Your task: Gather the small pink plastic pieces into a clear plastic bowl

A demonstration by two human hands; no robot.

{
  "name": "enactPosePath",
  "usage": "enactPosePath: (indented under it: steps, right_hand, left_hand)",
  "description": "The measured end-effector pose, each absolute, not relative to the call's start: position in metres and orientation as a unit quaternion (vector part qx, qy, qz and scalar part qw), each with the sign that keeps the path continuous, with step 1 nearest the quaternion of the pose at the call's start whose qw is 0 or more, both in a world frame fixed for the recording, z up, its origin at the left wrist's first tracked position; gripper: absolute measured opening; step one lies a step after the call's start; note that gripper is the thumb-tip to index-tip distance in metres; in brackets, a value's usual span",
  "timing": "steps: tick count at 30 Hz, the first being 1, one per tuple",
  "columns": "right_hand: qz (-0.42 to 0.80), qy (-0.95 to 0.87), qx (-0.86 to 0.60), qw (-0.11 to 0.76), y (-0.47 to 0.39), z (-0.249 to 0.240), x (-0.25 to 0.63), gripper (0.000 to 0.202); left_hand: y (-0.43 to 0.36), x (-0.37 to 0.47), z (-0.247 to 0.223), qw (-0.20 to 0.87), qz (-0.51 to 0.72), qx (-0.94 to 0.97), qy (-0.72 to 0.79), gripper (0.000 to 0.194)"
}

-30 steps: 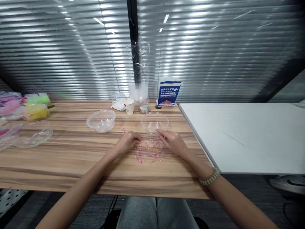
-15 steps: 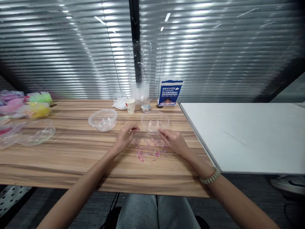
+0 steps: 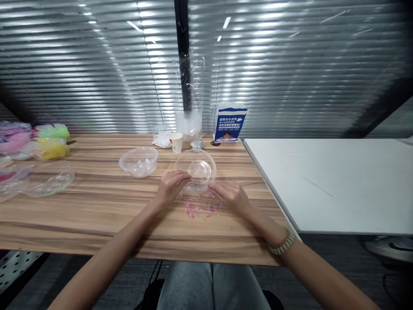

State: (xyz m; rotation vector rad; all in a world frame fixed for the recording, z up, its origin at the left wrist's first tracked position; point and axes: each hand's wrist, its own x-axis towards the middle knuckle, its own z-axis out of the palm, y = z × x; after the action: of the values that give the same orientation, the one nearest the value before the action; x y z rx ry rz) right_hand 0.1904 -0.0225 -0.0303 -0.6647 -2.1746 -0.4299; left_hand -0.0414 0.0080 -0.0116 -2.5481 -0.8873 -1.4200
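Note:
A clear round plastic bowl (image 3: 200,171) is tilted so that its inside faces me, just beyond a scatter of small pink bits (image 3: 195,210) on the wooden table. The left side of its near rim is pinched by my left hand (image 3: 172,185). My right hand (image 3: 230,196) has its fingers closed on the right side of that rim. A bracelet (image 3: 283,244) circles my right wrist. To the left stands another clear plastic bowl (image 3: 138,163), apart from both hands.
Behind the bowl are a paper cup (image 3: 176,143), a small round tin (image 3: 197,145), a crumpled white wrapper (image 3: 161,140) and a blue bag (image 3: 229,125). Colourful packets (image 3: 53,148) and clear lids (image 3: 51,181) lie far left. A white table (image 3: 338,185) adjoins on the right.
The bowl has come left and nearer, tilting toward me. My left hand, earlier apart from it, now grips its rim; my right hand has moved slightly left with it.

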Motion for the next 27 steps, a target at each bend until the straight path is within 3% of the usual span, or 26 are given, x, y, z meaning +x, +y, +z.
enactPosePath:
  steps: [10, 14, 17, 27]
  right_hand:
    - [-0.184, -0.826, -0.318, 0.428, -0.022, -0.022, 0.191, 0.010]
    - [-0.194, -0.782, -0.377, 0.457, -0.017, -0.022, 0.197, 0.009]
    - [-0.183, -0.773, -0.394, 0.462, -0.015, -0.022, 0.200, 0.008]
    - [-0.178, -0.780, -0.386, 0.458, -0.016, -0.025, 0.198, 0.010]
  left_hand:
    - [0.011, -0.055, 0.010, -0.074, -0.443, -0.830, -0.330, 0.015]
    - [0.019, -0.078, 0.020, -0.214, -0.246, -0.864, -0.383, 0.014]
    - [0.026, -0.091, 0.017, -0.256, -0.152, -0.866, -0.401, 0.011]
    - [0.030, -0.085, -0.001, -0.287, -0.150, -0.871, -0.371, 0.007]
